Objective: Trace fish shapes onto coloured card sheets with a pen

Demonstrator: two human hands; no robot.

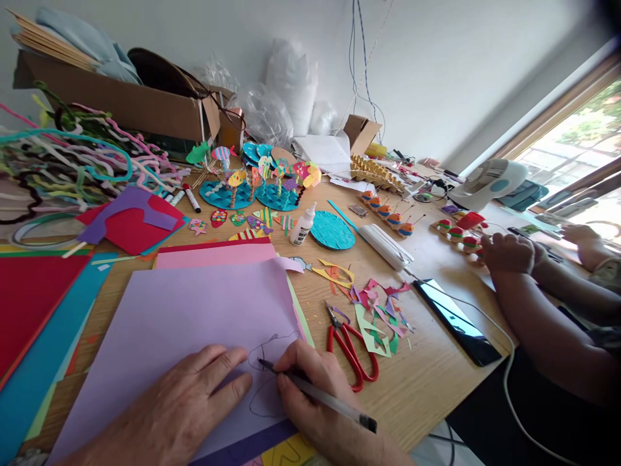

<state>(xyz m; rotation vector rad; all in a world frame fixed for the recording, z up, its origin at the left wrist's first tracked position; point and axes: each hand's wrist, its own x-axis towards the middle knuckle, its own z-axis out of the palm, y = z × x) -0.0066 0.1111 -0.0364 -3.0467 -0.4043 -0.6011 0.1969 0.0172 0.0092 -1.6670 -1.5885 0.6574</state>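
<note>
My right hand [310, 388] is closed round a pen [334, 405] with a clear barrel and a black end. Its tip meets a sheet of light purple paper [194, 310], where thin dark outlines of rounded, fish-like shapes are drawn. My left hand [194, 395] lies flat on the same sheet, fingers stretched out, left of the drawing. Red-handled scissors [351, 349] rest on the table just right of the paper. Beyond them lies a heap of coloured paper scraps [383, 310].
A white glue bottle [303, 224] stands behind the paper beside a blue disc [332, 230] and decorated paper fish [262, 220]. Pipe cleaners [97, 155] pile up at left. A phone [456, 320] and cable lie right, near another person's arms [524, 291].
</note>
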